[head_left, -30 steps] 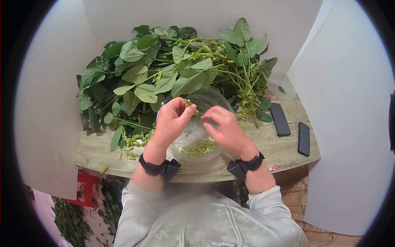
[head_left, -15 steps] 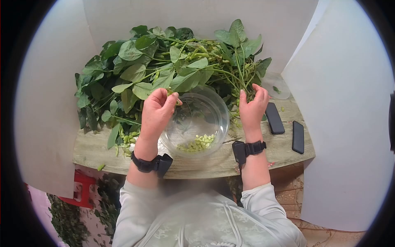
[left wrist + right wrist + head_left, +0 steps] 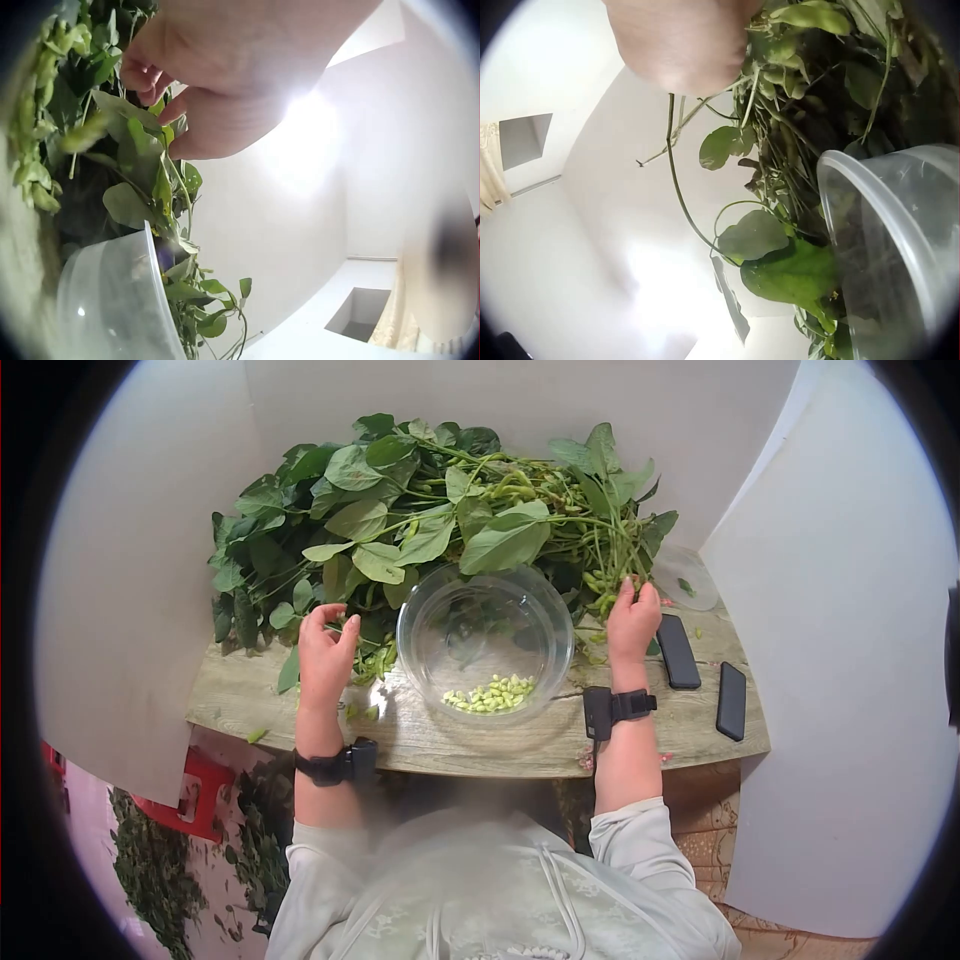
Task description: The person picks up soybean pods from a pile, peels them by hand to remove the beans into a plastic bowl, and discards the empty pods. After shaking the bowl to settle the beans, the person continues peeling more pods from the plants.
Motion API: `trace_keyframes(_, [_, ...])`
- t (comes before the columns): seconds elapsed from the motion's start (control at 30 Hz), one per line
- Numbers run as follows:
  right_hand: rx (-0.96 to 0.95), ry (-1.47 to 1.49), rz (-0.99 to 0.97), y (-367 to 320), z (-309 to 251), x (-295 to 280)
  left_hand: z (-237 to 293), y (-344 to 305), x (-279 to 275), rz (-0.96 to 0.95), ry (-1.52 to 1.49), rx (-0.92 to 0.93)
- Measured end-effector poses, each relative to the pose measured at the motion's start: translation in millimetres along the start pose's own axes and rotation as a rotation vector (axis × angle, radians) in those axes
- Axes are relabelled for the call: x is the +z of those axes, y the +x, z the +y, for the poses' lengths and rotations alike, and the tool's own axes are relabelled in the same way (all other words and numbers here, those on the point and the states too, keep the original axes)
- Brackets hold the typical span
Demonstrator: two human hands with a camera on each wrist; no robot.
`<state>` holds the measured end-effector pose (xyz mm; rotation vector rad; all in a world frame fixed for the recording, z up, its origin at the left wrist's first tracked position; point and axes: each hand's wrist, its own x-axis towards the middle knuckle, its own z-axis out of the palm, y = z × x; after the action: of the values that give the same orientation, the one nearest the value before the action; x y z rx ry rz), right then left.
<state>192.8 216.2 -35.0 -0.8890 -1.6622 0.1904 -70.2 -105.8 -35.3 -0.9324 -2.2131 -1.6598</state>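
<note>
My left hand (image 3: 325, 655) is over the left of the table, fingers loosely bent and apart, holding nothing. Below it lie green soybean pods (image 3: 380, 660); the left wrist view has a blurred pod (image 3: 86, 133) beneath the fingers. Among the stems at the right end of the heap of soybean plants (image 3: 505, 545), my right hand (image 3: 633, 628) pinches a soybean pod between thumb and fingers, mostly hidden by the hand. Between the hands stands a clear plastic bowl (image 3: 412, 660), with shelled green beans (image 3: 490, 694) gathered at its near side.
Two black phones (image 3: 678, 650) lie on the table's right side. A clear lid (image 3: 700, 572) with a leaf on it is behind them. White panels (image 3: 850, 660) surround the table (image 3: 480, 750). A red stool (image 3: 200, 800) and leafy plants (image 3: 150, 860) are on the floor at left.
The left hand has moved left and down from over the bowl and let go of the pod it held. The right hand has gone from the bowl to the stems at right.
</note>
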Motion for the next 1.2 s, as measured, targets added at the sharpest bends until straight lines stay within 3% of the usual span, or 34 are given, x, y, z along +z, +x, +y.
trace_keyframes(0.03, [0.029, 0.017, 0.049, 2.0, 0.3, -1.9, 3.3, -3.0, -4.9, 0.020, 0.144, 0.024])
trace_keyframes(0.17, [0.103, 0.042, 0.062, 4.1, 8.2, -11.1, 27.4, -13.7, 4.5, 0.122, 0.120, 0.160])
trace_keyframes(0.23, [0.199, 0.234, 0.126, 8.0, 7.6, -17.1, 59.6, -23.5, 22.7, -0.148, -0.429, 0.047])
trace_keyframes(0.37, [0.184, 0.374, 0.176, 10.5, -3.9, -29.4, 124.9, -52.2, 46.4, -0.399, -0.508, 0.074])
trace_keyframes(0.5, [0.194, 0.480, 0.082, 19.4, -13.8, -34.4, 167.2, -76.3, 78.0, -0.622, -0.482, 0.087])
trace_keyframes(0.57, [0.187, 0.507, 0.016, 24.7, -18.7, -40.3, 183.3, -89.3, 96.2, -0.784, -0.546, 0.003])
trace_keyframes(0.73, [0.195, 0.438, -0.187, 35.4, -20.0, -61.6, 185.5, -110.5, 153.3, -0.766, -0.560, 0.038])
trace_keyframes(0.77, [0.169, 0.396, -0.225, 35.5, -19.9, -65.0, 185.0, -112.8, 162.2, -0.692, -0.485, 0.085])
trace_keyframes(1.0, [0.138, 0.359, -0.221, 19.0, -29.8, -66.7, 192.7, -116.7, 186.7, -0.574, -0.043, 0.256])
trace_keyframes(1.13, [0.102, 0.292, -0.213, 23.0, -36.0, -71.0, 195.9, -114.4, 193.8, -0.595, -0.028, 0.247])
trace_keyframes(1.2, [0.120, 0.341, -0.211, 23.1, -38.9, -69.7, 193.4, -109.8, 202.8, -0.511, -0.076, 0.233])
